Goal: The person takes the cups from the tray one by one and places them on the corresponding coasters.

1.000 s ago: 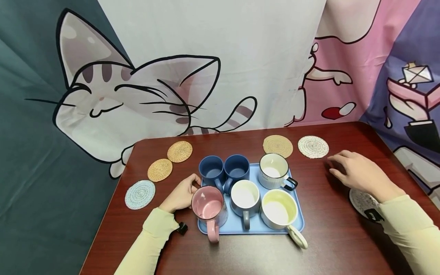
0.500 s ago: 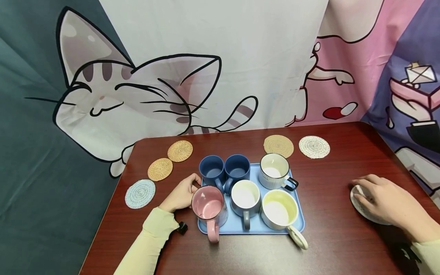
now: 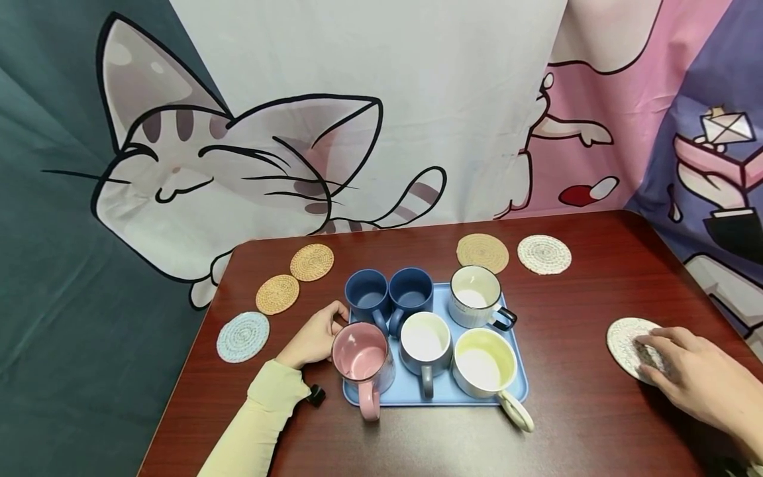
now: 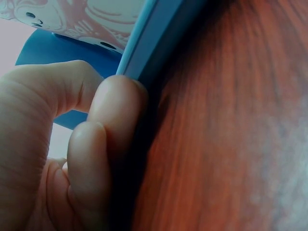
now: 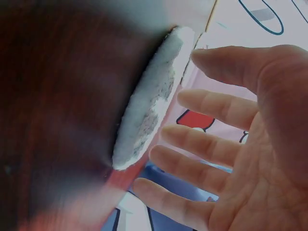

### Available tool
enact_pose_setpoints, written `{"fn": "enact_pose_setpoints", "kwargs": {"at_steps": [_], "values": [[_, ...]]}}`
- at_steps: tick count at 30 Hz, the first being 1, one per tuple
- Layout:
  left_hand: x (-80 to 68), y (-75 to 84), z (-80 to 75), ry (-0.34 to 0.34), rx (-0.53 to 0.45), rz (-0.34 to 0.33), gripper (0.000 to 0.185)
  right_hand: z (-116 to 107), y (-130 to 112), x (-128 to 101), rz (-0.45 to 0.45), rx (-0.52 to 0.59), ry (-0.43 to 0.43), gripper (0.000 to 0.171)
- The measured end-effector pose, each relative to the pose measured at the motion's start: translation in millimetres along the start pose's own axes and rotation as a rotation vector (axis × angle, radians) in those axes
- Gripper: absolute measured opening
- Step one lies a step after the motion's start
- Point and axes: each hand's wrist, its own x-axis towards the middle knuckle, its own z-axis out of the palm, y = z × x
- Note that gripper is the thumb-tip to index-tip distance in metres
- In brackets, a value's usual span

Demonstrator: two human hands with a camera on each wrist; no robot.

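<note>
At the left side of the blue tray (image 3: 411, 395) my left hand (image 3: 316, 336) pinches the rim; in the left wrist view the curled fingers (image 4: 115, 103) meet the tray's edge (image 4: 154, 43). Beside that hand, on the tray, stands a pink mug (image 3: 363, 358). My right hand (image 3: 700, 374) hovers at the near right side of a round white-and-grey woven coaster (image 3: 628, 344). In the right wrist view its fingers (image 5: 207, 103) are spread and apart from the coaster (image 5: 154, 103), holding nothing.
The tray also bears two blue mugs (image 3: 411, 291), a grey mug (image 3: 426, 344), a cream mug with black handle (image 3: 475, 298) and a yellow mug (image 3: 485, 364). Coasters lie at left, such as a light blue one (image 3: 243, 337), and at back, such as a white one (image 3: 544, 254).
My right hand has moved right and toward the near edge, from near the back white coaster to the white-and-grey one. My left hand and the tray have stayed put.
</note>
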Motion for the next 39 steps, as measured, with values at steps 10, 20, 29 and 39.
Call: {"fn": "enact_pose_setpoints", "kwargs": {"at_steps": [10, 20, 29, 39], "values": [[1.0, 0.0, -0.5, -0.002, 0.015, 0.002, 0.041, 6, 3, -7, -0.021, 0.034, 0.071, 0.051], [0.0, -1.5, -1.3, 0.002, 0.016, -0.003, 0.042, 8, 0, -7, -0.018, 0.021, 0.074, 0.052], [-0.4, -2.0, -0.2, 0.004, -0.002, -0.003, 0.042, 8, -4, 1, -0.073, 0.033, 0.089, 0.081], [0.7, -2.5, 0.7, 0.008, 0.013, 0.002, 0.042, 10, -15, 15, -0.098, 0.056, 0.084, 0.066]]}}
